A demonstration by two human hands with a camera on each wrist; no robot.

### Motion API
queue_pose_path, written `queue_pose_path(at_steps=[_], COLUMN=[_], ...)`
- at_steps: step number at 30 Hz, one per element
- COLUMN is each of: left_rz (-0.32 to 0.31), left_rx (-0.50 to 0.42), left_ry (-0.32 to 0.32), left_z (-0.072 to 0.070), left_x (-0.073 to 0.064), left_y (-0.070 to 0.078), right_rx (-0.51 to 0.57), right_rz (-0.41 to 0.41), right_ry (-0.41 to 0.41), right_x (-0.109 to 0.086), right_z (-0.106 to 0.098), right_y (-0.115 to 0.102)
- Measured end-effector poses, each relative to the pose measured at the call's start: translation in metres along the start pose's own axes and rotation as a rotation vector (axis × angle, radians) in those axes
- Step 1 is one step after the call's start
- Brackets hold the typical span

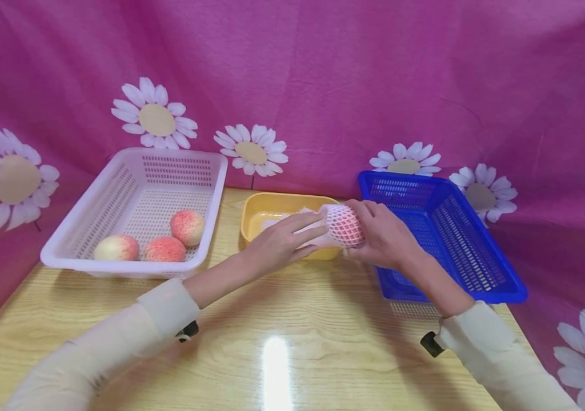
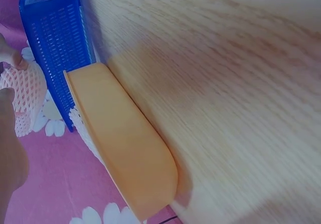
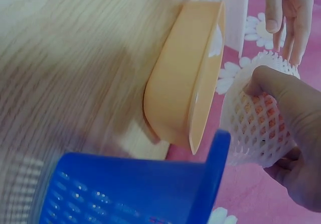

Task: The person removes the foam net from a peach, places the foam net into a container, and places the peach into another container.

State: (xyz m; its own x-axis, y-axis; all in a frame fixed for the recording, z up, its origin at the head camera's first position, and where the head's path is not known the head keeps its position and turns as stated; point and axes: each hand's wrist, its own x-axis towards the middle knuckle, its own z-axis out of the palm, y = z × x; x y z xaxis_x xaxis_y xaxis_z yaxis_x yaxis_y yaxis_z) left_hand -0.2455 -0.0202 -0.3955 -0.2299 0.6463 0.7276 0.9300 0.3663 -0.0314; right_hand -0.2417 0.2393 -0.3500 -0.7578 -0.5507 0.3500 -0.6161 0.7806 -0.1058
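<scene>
A peach in a white foam net sleeve (image 1: pixel 345 226) is held above the yellow tray (image 1: pixel 292 197). My right hand (image 1: pixel 387 237) grips it from the right, with the thumb (image 3: pixel 268 81) across the netting in the right wrist view. From the left, my left hand (image 1: pixel 287 235) reaches to the sleeve's other end, its fingers extended rather than curled. In the right wrist view those fingers (image 3: pixel 299 33) hang at the net's edge; whether they touch it I cannot tell. White foam netting (image 2: pixel 84 128) shows at the tray's rim in the left wrist view.
On the left stands a white perforated basket (image 1: pixel 215 211) with three peaches, among them a red one (image 1: pixel 187 227). A blue perforated basket (image 1: pixel 483 245) is on the right, partly behind my right forearm. Behind the wooden table (image 1: pixel 220 354) hangs a magenta cloth (image 1: pixel 323 85) printed with daisies.
</scene>
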Motion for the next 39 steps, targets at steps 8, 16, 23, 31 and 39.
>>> queue_pose_path(at_steps=[8, 16, 23, 31, 39], left_rz=[-0.031, -0.046, -0.04, -0.039, -0.061], left_rx=[0.0, -0.026, -0.028, -0.01, -0.032], left_ry=[-0.026, -0.015, -0.017, -0.044, -0.067], left_z=[-0.005, -0.007, -0.009, -0.009, -0.009], left_x=[-0.011, -0.021, -0.03, -0.039, -0.047], left_y=[0.003, 0.006, 0.007, 0.009, 0.012], right_rx=[0.001, 0.008, 0.014, 0.0, -0.02], right_rz=[-0.012, -0.046, -0.072, -0.093, -0.094], right_ry=[-0.017, -0.011, -0.018, -0.019, -0.041], right_x=[-0.003, -0.006, -0.008, -0.013, -0.014], right_z=[0.007, 0.013, 0.018, 0.025, 0.032], right_y=[-0.011, -0.017, -0.022, -0.027, -0.034])
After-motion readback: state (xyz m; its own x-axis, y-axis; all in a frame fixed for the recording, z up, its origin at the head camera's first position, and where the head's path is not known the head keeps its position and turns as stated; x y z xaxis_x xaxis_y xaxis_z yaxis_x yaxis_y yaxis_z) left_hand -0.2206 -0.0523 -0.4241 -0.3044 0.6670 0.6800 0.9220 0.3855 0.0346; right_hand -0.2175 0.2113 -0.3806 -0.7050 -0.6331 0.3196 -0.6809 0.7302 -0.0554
